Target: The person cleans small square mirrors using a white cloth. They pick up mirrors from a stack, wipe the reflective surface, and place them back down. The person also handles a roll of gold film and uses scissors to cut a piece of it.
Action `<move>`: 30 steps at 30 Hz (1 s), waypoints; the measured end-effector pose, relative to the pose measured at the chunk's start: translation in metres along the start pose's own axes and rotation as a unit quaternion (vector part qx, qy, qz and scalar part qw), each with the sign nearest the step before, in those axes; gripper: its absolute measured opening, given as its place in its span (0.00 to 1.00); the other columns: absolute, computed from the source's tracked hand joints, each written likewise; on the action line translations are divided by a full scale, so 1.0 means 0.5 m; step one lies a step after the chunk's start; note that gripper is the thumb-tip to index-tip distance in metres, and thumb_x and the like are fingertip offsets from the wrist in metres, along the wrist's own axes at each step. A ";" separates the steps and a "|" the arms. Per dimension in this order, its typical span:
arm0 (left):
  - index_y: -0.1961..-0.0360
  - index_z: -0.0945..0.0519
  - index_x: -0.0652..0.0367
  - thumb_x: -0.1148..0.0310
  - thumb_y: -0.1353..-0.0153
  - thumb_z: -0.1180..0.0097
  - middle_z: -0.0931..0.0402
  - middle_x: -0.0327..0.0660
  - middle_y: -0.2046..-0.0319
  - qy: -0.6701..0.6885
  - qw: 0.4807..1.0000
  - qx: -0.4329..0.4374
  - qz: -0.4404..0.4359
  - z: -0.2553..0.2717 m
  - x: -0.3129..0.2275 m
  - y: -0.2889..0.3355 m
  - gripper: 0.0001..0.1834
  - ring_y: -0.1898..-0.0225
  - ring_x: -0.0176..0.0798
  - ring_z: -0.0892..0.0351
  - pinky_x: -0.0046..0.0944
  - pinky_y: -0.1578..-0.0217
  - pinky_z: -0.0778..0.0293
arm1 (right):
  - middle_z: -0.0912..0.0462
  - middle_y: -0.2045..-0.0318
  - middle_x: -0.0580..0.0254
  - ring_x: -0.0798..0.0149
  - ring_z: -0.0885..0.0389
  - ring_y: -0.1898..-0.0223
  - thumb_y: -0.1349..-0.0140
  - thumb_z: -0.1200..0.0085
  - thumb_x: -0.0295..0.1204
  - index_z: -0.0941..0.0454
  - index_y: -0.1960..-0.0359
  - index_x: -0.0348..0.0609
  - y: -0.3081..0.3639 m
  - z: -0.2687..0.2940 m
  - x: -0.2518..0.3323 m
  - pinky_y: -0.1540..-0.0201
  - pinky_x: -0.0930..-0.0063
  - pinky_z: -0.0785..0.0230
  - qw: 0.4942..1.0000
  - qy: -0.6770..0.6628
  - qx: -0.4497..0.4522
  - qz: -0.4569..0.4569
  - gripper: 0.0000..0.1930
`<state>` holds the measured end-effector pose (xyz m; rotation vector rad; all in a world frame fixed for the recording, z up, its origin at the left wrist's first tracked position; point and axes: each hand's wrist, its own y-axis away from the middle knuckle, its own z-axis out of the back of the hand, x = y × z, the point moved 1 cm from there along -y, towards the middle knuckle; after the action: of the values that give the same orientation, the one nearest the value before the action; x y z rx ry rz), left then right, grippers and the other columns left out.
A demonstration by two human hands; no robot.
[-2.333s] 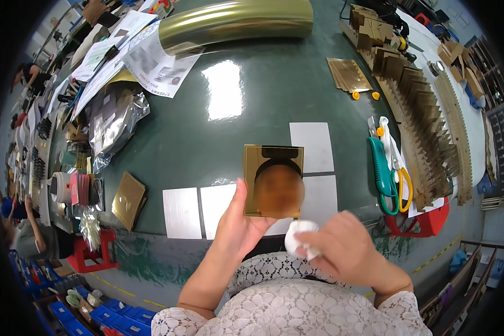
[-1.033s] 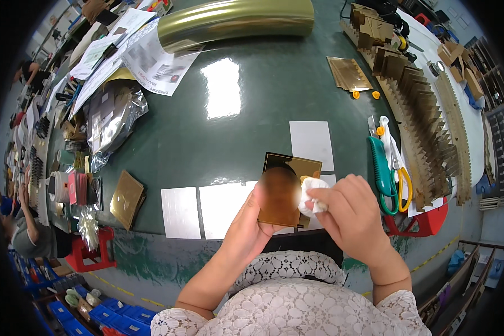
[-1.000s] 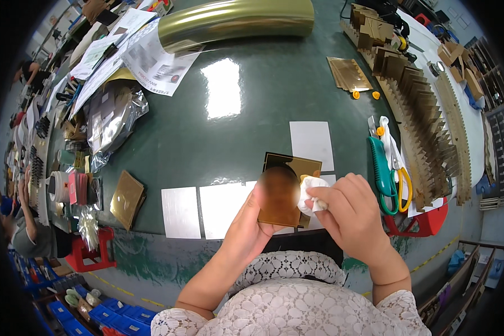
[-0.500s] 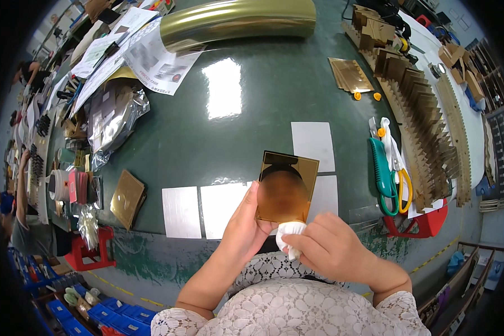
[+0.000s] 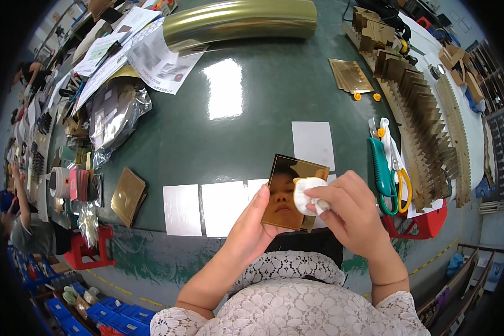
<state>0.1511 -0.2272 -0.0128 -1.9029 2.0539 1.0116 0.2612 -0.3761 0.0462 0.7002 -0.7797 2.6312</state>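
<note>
My left hand (image 5: 246,229) grips a shiny amber mirror plate (image 5: 283,204) by its left and lower edge, thumb on the front, tilted above the near edge of the table. Its glossy face shows a reflection. In my right hand (image 5: 353,210) a wadded white cloth (image 5: 307,195) is pinched, touching the right part of the plate's face. Behind and beside the plate, pale rectangular sheets lie on the table: one at the left (image 5: 182,210), one next to it (image 5: 223,204) and one farther back (image 5: 312,144). The plate and my hands partly cover others.
On the green table (image 5: 263,95) lies a gold film roll (image 5: 241,25) at the back. Stacked amber plates (image 5: 127,196) sit left. Right are green-handled scissors (image 5: 382,171), small amber sheets (image 5: 350,75) and a slotted rack (image 5: 414,123) of plates. Red stools (image 5: 89,249) stand below.
My right hand has moved up with the cloth, from the plate's lower edge onto its face. The plate has shifted slightly right and turned a little.
</note>
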 end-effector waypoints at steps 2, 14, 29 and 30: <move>0.35 0.38 0.59 0.50 0.25 0.76 0.30 0.46 0.42 -0.022 1.000 -0.003 0.010 0.002 0.001 -0.001 0.29 0.43 0.41 0.26 0.46 0.46 0.25 | 0.28 0.71 0.60 0.54 0.28 0.69 0.56 0.37 0.19 0.23 0.61 0.42 -0.007 -0.007 0.004 0.66 0.63 0.34 1.000 -0.020 0.016 0.009 0.17; 0.36 0.37 0.64 0.51 0.24 0.75 0.31 0.51 0.41 -0.035 0.998 -0.043 0.013 -0.002 -0.005 -0.010 0.29 0.41 0.45 0.27 0.46 0.42 0.28 | 0.30 0.73 0.66 0.62 0.29 0.70 0.51 0.38 0.24 0.21 0.60 0.46 0.026 -0.034 0.036 0.67 0.68 0.38 0.985 -0.085 0.141 0.055 0.15; 0.36 0.37 0.59 0.50 0.25 0.75 0.31 0.48 0.41 0.038 0.999 0.007 -0.025 0.011 -0.027 -0.008 0.28 0.41 0.44 0.27 0.47 0.42 0.27 | 0.33 0.77 0.64 0.59 0.30 0.73 0.54 0.41 0.22 0.21 0.63 0.46 0.066 0.002 0.042 0.72 0.67 0.37 0.958 -0.227 0.169 -0.047 0.13; 0.37 0.37 0.57 0.51 0.24 0.76 0.30 0.46 0.41 0.044 0.999 0.013 -0.025 0.010 -0.026 -0.008 0.27 0.42 0.43 0.27 0.46 0.44 0.27 | 0.33 0.77 0.64 0.59 0.30 0.74 0.54 0.40 0.22 0.21 0.64 0.46 0.067 0.004 0.043 0.73 0.67 0.37 0.959 -0.225 0.164 -0.050 0.13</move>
<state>0.1555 -0.2136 -0.0111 -2.0088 2.0438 0.9020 0.2303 -0.4010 0.0449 1.4255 -0.3951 2.5609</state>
